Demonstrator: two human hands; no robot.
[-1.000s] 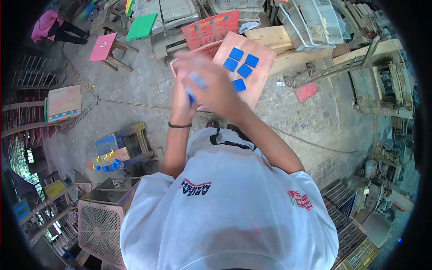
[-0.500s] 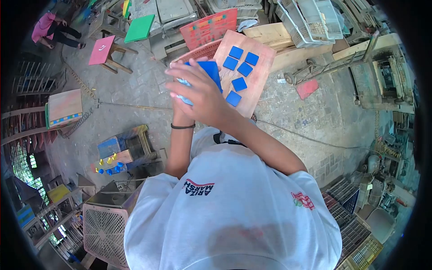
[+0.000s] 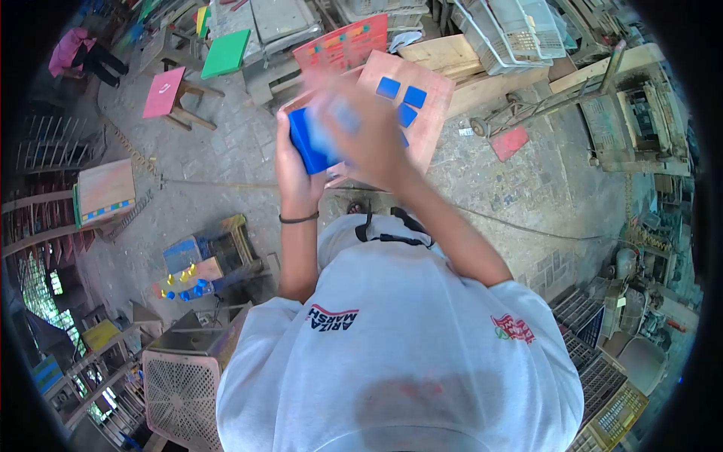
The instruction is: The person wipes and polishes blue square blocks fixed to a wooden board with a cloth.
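Note:
My left hand (image 3: 297, 169) is wrapped round a blue square-sided block (image 3: 303, 139), held up in front of my body. Over the block, my right hand (image 3: 369, 132) is smeared by motion, with a pale blue-white crumpled cloth (image 3: 324, 139) under its fingers. Behind the hands lies a wooden board (image 3: 429, 147) carrying several flat blue square pieces (image 3: 415, 96). The right hand covers some of these pieces.
A red crate (image 3: 343, 49) stands beyond the hands, with white plastic baskets (image 3: 497, 41) farther right. At left are a pink-topped stool (image 3: 163, 92) and a low bench with small yellow and blue pieces (image 3: 199, 288). A person in pink (image 3: 71, 49) is at upper left.
The right hand has swung off the left hand and across the block, uncovering more of its blue face. The person at upper left now bends further down.

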